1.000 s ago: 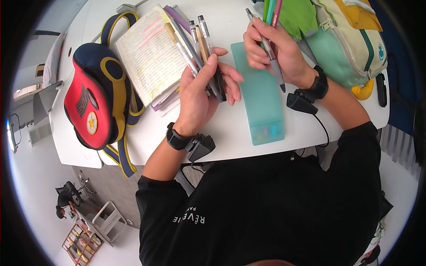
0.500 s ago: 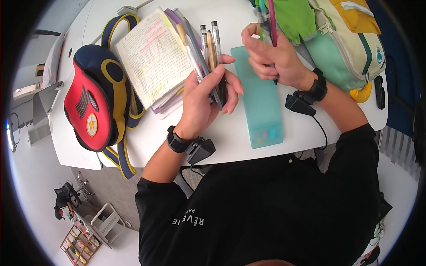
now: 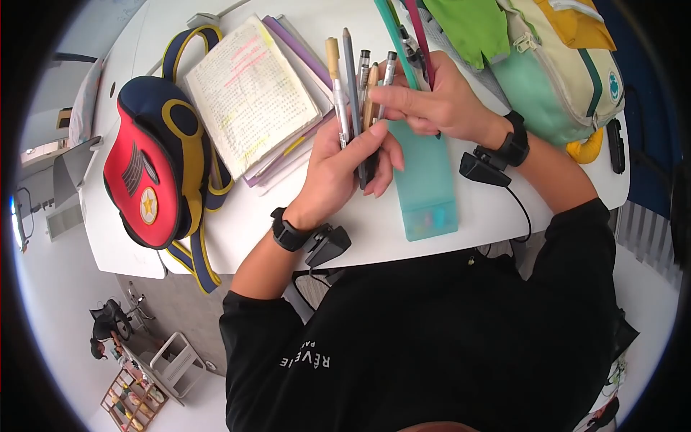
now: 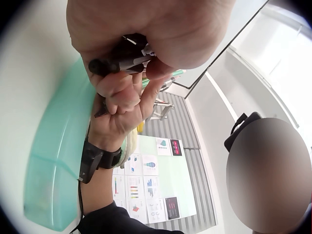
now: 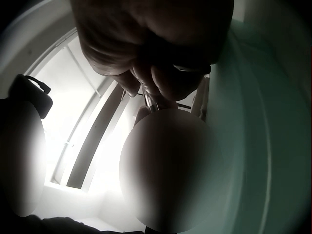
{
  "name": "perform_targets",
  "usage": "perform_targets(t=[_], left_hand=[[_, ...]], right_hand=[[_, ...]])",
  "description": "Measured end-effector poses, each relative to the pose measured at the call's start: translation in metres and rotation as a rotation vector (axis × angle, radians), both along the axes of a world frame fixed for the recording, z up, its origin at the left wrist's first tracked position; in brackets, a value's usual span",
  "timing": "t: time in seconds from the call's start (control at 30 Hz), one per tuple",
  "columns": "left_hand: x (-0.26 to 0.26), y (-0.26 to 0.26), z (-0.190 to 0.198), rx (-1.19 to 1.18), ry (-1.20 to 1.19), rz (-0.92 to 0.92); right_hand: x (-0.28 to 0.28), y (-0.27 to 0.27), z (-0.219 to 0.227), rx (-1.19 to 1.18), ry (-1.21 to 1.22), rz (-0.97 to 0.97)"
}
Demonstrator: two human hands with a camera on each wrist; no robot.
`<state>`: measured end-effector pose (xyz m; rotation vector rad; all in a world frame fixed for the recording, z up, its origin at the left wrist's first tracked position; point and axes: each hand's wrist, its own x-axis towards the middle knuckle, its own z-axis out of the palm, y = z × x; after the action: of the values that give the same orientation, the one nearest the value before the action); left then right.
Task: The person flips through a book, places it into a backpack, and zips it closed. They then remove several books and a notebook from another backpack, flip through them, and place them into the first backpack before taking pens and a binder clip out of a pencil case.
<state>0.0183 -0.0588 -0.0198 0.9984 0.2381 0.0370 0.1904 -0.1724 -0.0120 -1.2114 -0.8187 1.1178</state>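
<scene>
In the head view my left hand (image 3: 345,162) grips a bundle of pens and pencils, among them a gold-capped pen (image 3: 337,79) and a grey pencil (image 3: 350,79), tips up. My right hand (image 3: 450,101) holds green and pink pencils (image 3: 419,29) and a dark pen, its thumb and forefinger reaching to the left hand's bundle; whether they pinch a pen is unclear. Under the right hand lies a teal pencil case (image 3: 425,187). The left wrist view shows the left hand (image 4: 151,34) curled round dark pens. In the right wrist view the right hand (image 5: 156,44) is dark.
An open notebook (image 3: 252,93) lies on stacked books at the left, beside a red and blue bag (image 3: 155,165). At the right stand a green and cream backpack (image 3: 561,86) and a black object (image 3: 617,147). The white table's front edge (image 3: 360,261) runs near the body.
The left hand has moved right with its bundle. The right hand has turned and shifted left, its fingers now at the bundle, and the pencils in it lean further left.
</scene>
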Motion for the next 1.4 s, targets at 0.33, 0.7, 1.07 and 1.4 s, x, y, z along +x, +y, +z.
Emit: perform_targets(t=[0.33, 0.7, 1.07, 1.4], left_hand=[[0.002, 0.004, 0.001, -0.108, -0.038, -0.066], [0.001, 0.006, 0.0, -0.072, -0.015, -0.072], [0.002, 0.006, -0.002, -0.068, -0.04, -0.056], [0.002, 0.007, 0.005, -0.002, 0.023, -0.136]], right_hand=[[0.0, 0.0, 0.001, 0.032, 0.051, -0.005], [-0.002, 0.0, 0.001, 0.015, 0.113, -0.037], [-0.002, -0.001, 0.002, 0.001, 0.06, -0.027], [0.003, -0.002, -0.002, 0.069, 0.013, 0.013]])
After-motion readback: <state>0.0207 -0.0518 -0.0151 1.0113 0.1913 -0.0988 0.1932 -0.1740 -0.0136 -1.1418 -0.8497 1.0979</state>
